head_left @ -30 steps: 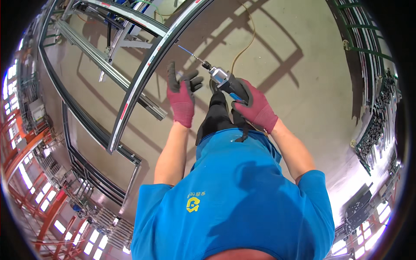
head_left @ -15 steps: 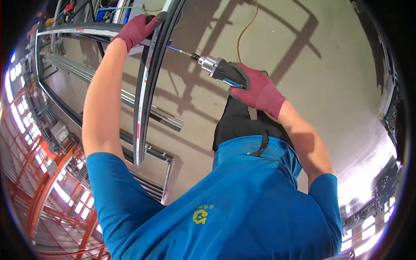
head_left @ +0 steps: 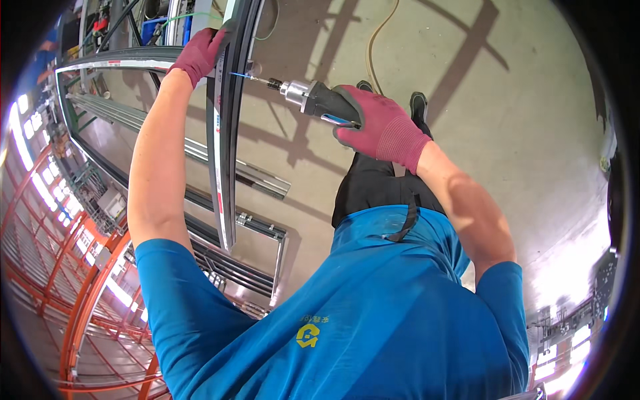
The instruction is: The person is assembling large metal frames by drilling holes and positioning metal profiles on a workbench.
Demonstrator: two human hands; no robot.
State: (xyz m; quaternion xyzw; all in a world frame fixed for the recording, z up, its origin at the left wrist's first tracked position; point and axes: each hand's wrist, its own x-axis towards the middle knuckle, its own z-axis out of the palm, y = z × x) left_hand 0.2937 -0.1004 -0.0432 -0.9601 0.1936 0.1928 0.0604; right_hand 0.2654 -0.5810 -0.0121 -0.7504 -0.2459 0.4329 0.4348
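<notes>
My right hand [head_left: 385,127], in a maroon and dark glove, is wrapped round a power drill [head_left: 327,103] with a black body and a silver front. From its chuck a thin bit [head_left: 249,77] points left, its bluish tip at the right side of a long dark frame profile [head_left: 229,133]. Whether the tip is inside the profile I cannot tell. My left hand [head_left: 201,56], gloved alike, grips the profile where a cross rail [head_left: 127,61] meets it; the fingertips lie over its upper part.
A yellowish hose [head_left: 373,47] lies on the grey floor beyond the drill. Metal bars [head_left: 260,179] and a bent-cornered frame [head_left: 279,250] are below the profile. Blue bins [head_left: 155,30] stand at the far left, with orange-red railings [head_left: 87,300] at the near left.
My right hand has brought the drill leftward, so its bit now reaches the profile's side. My left hand keeps its grip; the view has shifted slightly.
</notes>
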